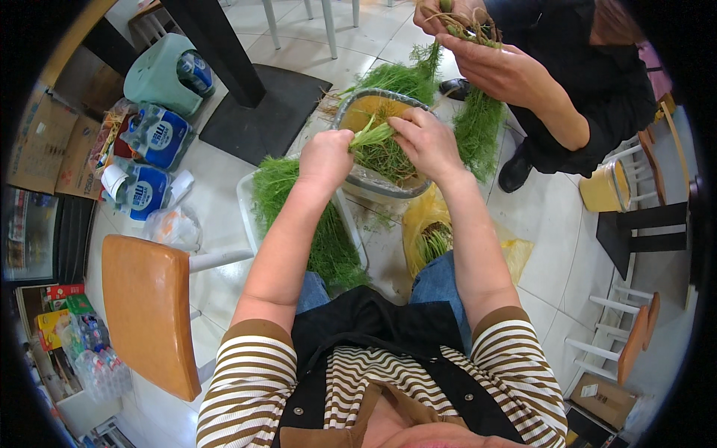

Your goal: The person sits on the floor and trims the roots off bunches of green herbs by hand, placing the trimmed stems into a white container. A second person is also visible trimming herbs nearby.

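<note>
My left hand (pixel 326 158) is closed around a bunch of green herb stems (pixel 372 136), fennel or dill by its feathery look. The fingers of my right hand (pixel 423 140) pinch the pale end of the same stems. Both hands are above a lined waste bin (pixel 386 193) that holds cut roots and trimmings (pixel 386 159). Below my left forearm lies a white tray (pixel 246 196) heaped with feathery green herbs (pixel 330 246). By my right forearm, a yellow plastic bag (pixel 415 227) stands on the floor with more stems (pixel 434 241) inside.
At the upper right, another person's hands (pixel 504 67) hold rooty stems over the floor. Herb piles (pixel 397 81) lie beyond the bin. A black table base (pixel 269 112) stands left of it, with wrapped bottle packs (pixel 159 134) and an orange-brown chair (pixel 148 313) further left.
</note>
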Tool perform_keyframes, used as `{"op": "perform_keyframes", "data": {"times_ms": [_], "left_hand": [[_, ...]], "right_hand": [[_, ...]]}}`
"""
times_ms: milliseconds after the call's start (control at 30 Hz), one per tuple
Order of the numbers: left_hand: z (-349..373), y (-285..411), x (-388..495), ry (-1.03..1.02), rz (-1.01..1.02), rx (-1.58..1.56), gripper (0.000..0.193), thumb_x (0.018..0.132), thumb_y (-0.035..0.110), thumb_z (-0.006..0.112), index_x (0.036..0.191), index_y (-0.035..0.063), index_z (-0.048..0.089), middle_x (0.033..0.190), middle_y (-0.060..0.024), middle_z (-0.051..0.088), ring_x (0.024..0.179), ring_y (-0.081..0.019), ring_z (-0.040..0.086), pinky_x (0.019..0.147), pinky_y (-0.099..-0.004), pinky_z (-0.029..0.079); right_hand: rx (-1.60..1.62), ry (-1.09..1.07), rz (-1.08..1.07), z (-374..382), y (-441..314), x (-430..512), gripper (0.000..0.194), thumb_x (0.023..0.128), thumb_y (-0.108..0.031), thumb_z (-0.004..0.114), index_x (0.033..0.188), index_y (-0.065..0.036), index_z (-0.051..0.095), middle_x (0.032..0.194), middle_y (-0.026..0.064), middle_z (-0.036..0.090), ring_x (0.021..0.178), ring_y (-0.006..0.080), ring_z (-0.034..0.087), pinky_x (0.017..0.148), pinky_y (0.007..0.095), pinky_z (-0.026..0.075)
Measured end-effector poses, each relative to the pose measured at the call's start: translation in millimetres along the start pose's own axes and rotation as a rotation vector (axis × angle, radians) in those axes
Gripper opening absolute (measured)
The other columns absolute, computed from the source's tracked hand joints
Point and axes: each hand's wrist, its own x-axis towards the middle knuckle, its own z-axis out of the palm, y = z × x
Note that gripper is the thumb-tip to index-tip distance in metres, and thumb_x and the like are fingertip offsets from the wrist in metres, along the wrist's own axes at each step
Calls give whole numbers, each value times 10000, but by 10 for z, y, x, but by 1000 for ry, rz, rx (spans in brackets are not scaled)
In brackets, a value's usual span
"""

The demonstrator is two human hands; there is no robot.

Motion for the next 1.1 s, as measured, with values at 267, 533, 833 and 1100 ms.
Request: {"op": "perform_keyframes", "data": {"times_ms": [267, 533, 833, 1100], "left_hand": [[-125, -35, 44, -102, -115, -264, 149, 732, 173, 701, 817, 54, 675, 766, -177, 635, 754, -352, 616, 684, -428, 483], [-138, -37, 46, -32, -83, -245, 151, 717, 163, 719, 784, 37, 670, 718, -188, 624, 718, -355, 615, 666, -429, 482], [-9, 151, -16, 36, 28, -201, 140, 715, 139, 706, 771, 31, 636, 724, -177, 620, 711, -353, 611, 655, -418, 493], [74, 241, -24, 12, 32, -110, 97, 696, 58, 641, 722, 14, 559, 750, -175, 600, 767, -363, 600, 701, -438, 492]], "right_hand": [[22, 138, -173, 63, 62, 14, 213, 744, -94, 652, 955, -88, 622, 830, 50, 562, 788, 247, 569, 655, 359, 482], [-29, 206, -149, 68, -59, 39, 88, 759, -106, 644, 816, -78, 584, 692, 60, 517, 679, 245, 563, 582, 357, 465], [-63, 442, 51, 335, -151, 129, 90, 745, -99, 634, 708, -91, 552, 584, 81, 509, 520, 270, 545, 479, 376, 443], [-64, 430, 197, 479, -167, 156, 22, 743, -64, 634, 737, -60, 613, 618, 109, 559, 568, 283, 570, 504, 364, 454]]}}
